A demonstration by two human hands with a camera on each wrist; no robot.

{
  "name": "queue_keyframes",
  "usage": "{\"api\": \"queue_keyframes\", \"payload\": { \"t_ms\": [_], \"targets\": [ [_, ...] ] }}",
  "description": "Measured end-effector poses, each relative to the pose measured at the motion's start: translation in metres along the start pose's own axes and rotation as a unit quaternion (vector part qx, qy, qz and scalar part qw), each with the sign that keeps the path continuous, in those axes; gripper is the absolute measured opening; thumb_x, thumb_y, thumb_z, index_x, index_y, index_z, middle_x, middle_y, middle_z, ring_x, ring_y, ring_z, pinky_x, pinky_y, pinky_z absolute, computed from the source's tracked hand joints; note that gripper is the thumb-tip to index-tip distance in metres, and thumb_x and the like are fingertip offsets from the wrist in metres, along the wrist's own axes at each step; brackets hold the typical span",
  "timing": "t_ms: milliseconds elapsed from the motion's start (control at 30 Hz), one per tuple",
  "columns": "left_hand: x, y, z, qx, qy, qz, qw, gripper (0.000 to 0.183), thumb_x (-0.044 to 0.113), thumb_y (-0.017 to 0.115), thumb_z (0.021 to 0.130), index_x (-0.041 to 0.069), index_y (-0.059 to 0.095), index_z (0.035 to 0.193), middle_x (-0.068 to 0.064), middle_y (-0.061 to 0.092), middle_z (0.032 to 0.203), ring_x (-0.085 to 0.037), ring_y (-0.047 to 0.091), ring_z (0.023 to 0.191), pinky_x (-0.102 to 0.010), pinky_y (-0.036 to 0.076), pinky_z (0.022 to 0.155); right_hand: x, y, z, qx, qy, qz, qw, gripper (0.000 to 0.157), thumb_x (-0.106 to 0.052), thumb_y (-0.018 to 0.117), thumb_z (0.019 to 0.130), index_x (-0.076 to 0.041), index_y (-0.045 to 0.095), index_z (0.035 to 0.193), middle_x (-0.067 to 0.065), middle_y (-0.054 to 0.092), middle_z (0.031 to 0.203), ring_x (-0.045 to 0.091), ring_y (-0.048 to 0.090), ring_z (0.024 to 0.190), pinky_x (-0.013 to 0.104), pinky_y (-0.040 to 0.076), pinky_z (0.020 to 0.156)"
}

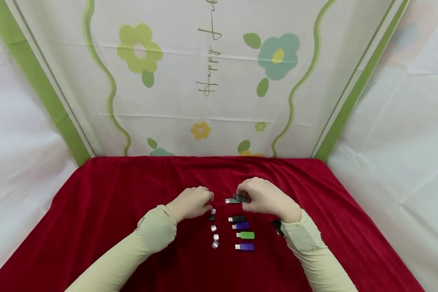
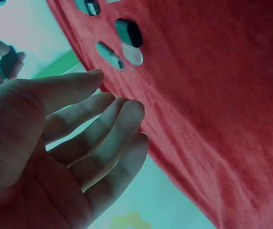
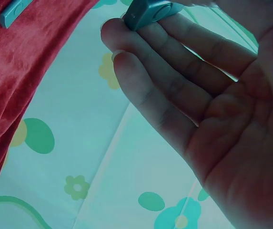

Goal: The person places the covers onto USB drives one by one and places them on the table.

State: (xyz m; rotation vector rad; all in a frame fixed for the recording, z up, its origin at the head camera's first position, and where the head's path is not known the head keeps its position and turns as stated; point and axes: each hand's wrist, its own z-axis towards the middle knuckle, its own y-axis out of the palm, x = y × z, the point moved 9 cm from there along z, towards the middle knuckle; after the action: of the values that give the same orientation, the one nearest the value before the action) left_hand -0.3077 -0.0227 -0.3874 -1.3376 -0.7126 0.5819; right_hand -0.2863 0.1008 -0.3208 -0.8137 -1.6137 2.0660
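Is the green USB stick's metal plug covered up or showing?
Showing: in the head view, the silvery plug sticks out bare from the green stick, with no cap over it.

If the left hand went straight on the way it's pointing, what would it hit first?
Probably the silver-tipped USB stick at the right hand: in the head view, the left hand points roughly that way. Depth is unclear, so it might miss that and meet the right hand.

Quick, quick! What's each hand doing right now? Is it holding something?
Left hand: open, fingers loosely bent, holding nothing.
Right hand: closed, pinching a small dark thing, probably a USB stick.
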Motion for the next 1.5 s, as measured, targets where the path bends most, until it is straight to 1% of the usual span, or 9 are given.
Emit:
{"api": "queue_keyframes", "payload": {
  "t_ms": [100,233,333,467,733,900,1133,1333,1500],
  "targets": [
    [0.003,0.007,0.009,-0.019,0.002,0.004,0.9998,0.008,0.020,0.076,0.087,0.017,0.069,0.085,0.007,0.055,0.077,-0.009,0.053,0.066,-0.028,0.047,0.058,0.000,-0.004,-0.002,0.007,0.000,-0.002,1.000,0.017,-0.005,0.076,0.072,-0.016,0.067,0.082,-0.009,0.055,0.072,0.005,0.047,0.065,0.025,0.045,0.060],
    [0.007,0.013,0.018,-0.041,0.008,-0.001,0.9991,0.009,0.019,0.076,0.087,0.016,0.068,0.083,0.007,0.056,0.076,-0.009,0.055,0.066,-0.028,0.048,0.060,0.001,-0.009,-0.003,0.015,0.000,-0.003,1.000,0.018,-0.004,0.075,0.071,-0.016,0.067,0.081,-0.009,0.054,0.072,0.005,0.047,0.065,0.025,0.044,0.060],
    [0.010,0.017,0.022,-0.057,0.013,-0.004,0.9983,0.011,0.017,0.076,0.086,0.017,0.067,0.080,0.009,0.055,0.073,-0.008,0.054,0.063,-0.028,0.047,0.059,0.001,-0.009,-0.005,0.014,0.000,-0.003,1.000,0.017,-0.004,0.074,0.071,-0.016,0.066,0.081,-0.010,0.053,0.073,0.004,0.047,0.066,0.025,0.044,0.061],
    [0.014,0.018,0.025,-0.070,0.021,0.003,0.9973,0.020,0.018,0.077,0.087,0.019,0.062,0.073,0.010,0.051,0.068,-0.007,0.051,0.060,-0.028,0.046,0.058,0.002,-0.010,-0.005,0.017,0.001,-0.002,1.000,0.017,-0.004,0.074,0.071,-0.016,0.067,0.081,-0.009,0.054,0.073,0.005,0.048,0.067,0.025,0.045,0.061],
    [0.016,0.019,0.025,-0.066,0.042,0.021,0.9968,0.028,0.014,0.080,0.083,0.019,0.058,0.066,0.011,0.049,0.063,-0.006,0.049,0.057,-0.026,0.044,0.055,-0.002,-0.010,-0.003,0.018,-0.002,0.007,1.000,0.017,-0.003,0.073,0.071,-0.015,0.067,0.081,-0.005,0.056,0.073,0.006,0.047,0.067,0.026,0.045,0.061],
    [0.014,0.023,0.026,-0.063,0.048,0.021,0.9967,0.033,0.015,0.081,0.081,0.019,0.055,0.062,0.011,0.047,0.059,-0.005,0.046,0.055,-0.025,0.042,0.054,-0.004,-0.009,-0.004,0.017,-0.003,0.013,1.000,0.017,-0.002,0.073,0.072,-0.014,0.067,0.082,-0.008,0.054,0.073,0.006,0.048,0.067,0.026,0.045,0.061],
    [0.020,0.020,0.026,-0.058,0.054,0.038,0.9961,0.038,0.015,0.081,0.082,0.018,0.051,0.058,0.008,0.044,0.054,-0.006,0.043,0.053,-0.025,0.040,0.052,-0.004,-0.007,-0.004,0.016,-0.004,0.005,1.000,0.017,-0.003,0.073,0.073,-0.015,0.067,0.082,-0.009,0.054,0.074,0.006,0.047,0.067,0.025,0.045,0.061],
    [0.025,0.019,0.027,-0.058,0.050,0.054,0.9956,0.037,0.013,0.082,0.079,0.018,0.051,0.061,0.007,0.044,0.058,-0.008,0.044,0.054,-0.025,0.042,0.052,-0.005,-0.005,-0.004,0.013,-0.008,-0.002,1.000,0.016,-0.003,0.072,0.073,-0.015,0.067,0.083,-0.010,0.053,0.074,0.006,0.047,0.068,0.025,0.045,0.061],
    [0.026,0.022,0.030,-0.055,0.057,0.078,0.9938,0.032,0.017,0.082,0.080,0.018,0.054,0.064,0.007,0.046,0.060,-0.009,0.049,0.055,-0.026,0.045,0.054,-0.007,-0.005,-0.004,0.017,-0.010,-0.001,1.000,0.016,-0.003,0.072,0.073,-0.013,0.068,0.084,-0.009,0.053,0.074,0.006,0.048,0.068,0.025,0.045,0.062]
  ]
}}
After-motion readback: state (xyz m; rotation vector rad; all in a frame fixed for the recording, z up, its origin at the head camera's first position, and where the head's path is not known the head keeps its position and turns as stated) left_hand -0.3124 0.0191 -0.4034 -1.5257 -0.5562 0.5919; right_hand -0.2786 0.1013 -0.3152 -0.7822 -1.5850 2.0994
